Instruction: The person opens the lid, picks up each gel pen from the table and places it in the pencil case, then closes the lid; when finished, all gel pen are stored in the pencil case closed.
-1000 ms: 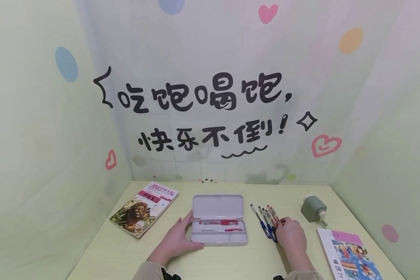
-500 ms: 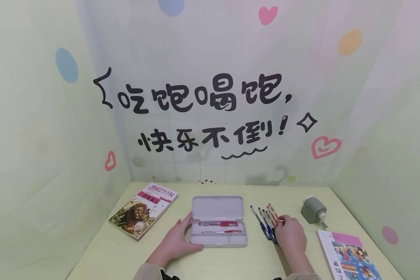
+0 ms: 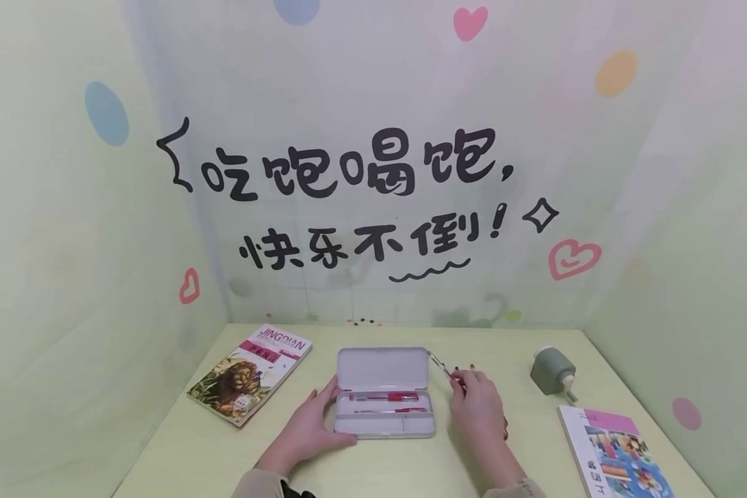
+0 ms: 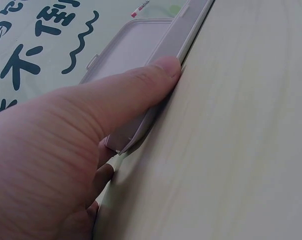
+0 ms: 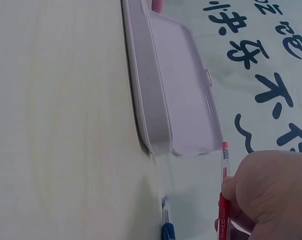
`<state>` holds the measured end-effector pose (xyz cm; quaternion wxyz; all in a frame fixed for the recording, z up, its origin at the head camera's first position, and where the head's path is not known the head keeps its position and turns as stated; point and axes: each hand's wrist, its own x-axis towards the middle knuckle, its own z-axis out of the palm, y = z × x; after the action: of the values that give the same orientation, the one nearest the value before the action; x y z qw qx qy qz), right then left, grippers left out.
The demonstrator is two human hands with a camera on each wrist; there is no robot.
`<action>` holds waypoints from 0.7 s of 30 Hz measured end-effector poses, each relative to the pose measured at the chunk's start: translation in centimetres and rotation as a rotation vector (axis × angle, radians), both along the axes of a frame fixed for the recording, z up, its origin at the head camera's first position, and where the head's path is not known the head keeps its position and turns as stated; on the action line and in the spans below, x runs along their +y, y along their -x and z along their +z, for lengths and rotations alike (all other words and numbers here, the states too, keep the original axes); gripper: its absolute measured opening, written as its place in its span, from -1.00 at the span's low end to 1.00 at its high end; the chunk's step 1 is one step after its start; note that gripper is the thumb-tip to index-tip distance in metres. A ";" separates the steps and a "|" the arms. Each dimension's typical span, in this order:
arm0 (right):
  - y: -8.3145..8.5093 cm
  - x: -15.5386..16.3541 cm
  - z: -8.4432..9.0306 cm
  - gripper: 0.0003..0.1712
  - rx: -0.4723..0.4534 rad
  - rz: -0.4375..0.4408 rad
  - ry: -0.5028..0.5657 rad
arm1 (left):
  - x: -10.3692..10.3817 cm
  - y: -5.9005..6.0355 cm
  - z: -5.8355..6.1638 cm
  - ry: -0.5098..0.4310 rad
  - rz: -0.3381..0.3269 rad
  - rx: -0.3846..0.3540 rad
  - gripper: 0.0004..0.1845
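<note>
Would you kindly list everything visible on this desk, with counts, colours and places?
pencil case: one, white, lid open, desk centre
pens in case: two, red, lying lengthwise
red pen: one, held beside the case's right end
blue pen: one seen in the right wrist view, on the desk under the right hand
lion book: one, pink and brown, left
picture book: one, white and pink, right front
sharpener: one, grey-green, right rear
left hand: rests on the case's left end
right hand: pinches the red pen

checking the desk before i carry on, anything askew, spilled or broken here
Nothing stands out. The pencil case lies open and flat, steadied by the left hand; the right hand holds a red pen. No spills or damage show.
</note>
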<state>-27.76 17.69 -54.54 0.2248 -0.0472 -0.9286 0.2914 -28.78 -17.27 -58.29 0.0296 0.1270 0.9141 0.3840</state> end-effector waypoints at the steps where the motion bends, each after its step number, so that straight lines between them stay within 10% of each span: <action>1: 0.1 -0.4 0.0 -0.80 0.008 0.014 -0.002 | 0.0 0.0 0.1 -0.001 -0.001 0.006 0.55; 21: 0.0 -7.5 -1.0 -0.93 0.044 0.313 -0.158 | 0.0 -0.3 0.4 -0.002 -0.015 0.002 0.53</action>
<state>-27.81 10.18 -55.53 0.2001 0.1221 -0.9395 0.2498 -28.48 -17.28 -57.88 0.0313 0.1344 0.9127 0.3847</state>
